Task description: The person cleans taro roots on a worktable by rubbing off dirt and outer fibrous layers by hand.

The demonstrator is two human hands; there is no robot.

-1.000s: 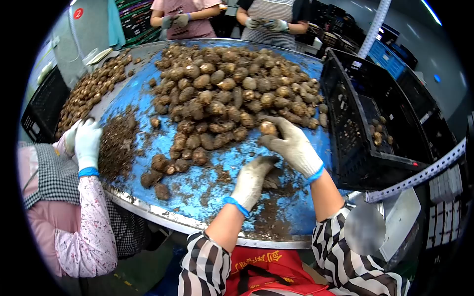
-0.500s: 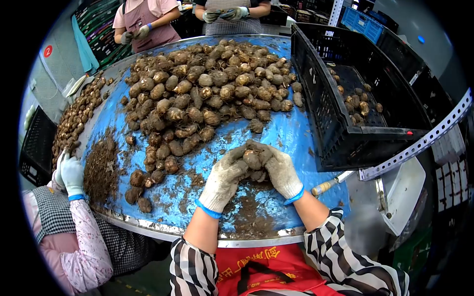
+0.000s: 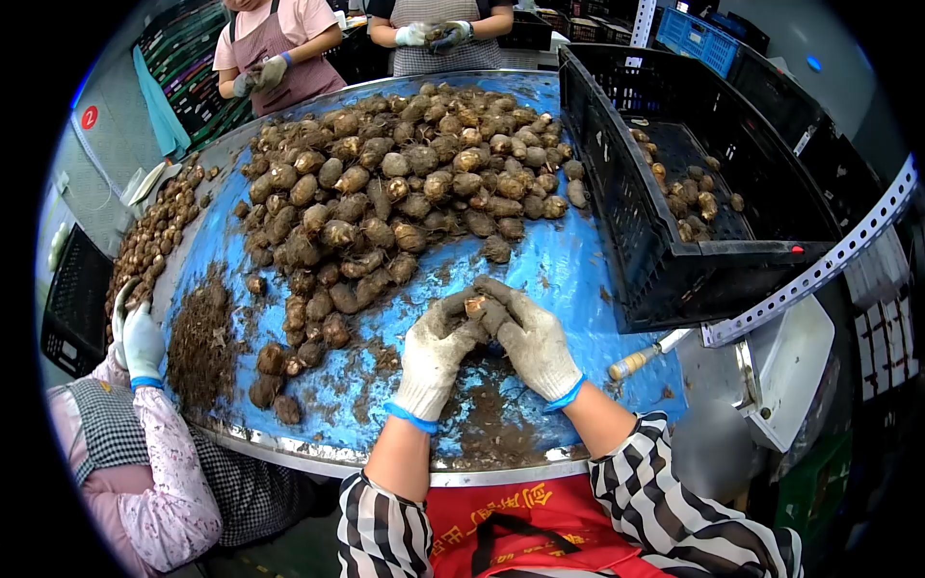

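Between my two gloved hands, above the near part of the blue-covered table, is a brown taro corm (image 3: 489, 314) with a pale end facing left. My left hand (image 3: 434, 354) curls round its left side, and my right hand (image 3: 536, 347) closes on it from the right. Both white gloves are dirt-stained at the fingers, which partly hide the corm. Beyond them rises a large heap of soil-covered taro (image 3: 385, 193). Several loose corms (image 3: 273, 359) lie to the left of my left hand. A knife with a wooden handle (image 3: 631, 364) rests right of my right hand.
A black crate (image 3: 665, 258) holding several corms stands at the right, beside a perforated metal bar (image 3: 819, 279). Loose soil (image 3: 199, 337) is piled at left. A co-worker's gloved hands (image 3: 141, 342) are at the left edge; two other people stand across the table.
The corms between my hands have been turned or parted; a rounded clump showed before, now a smaller piece with a pale end. My right hand has tilted inward. The view has shifted slightly.
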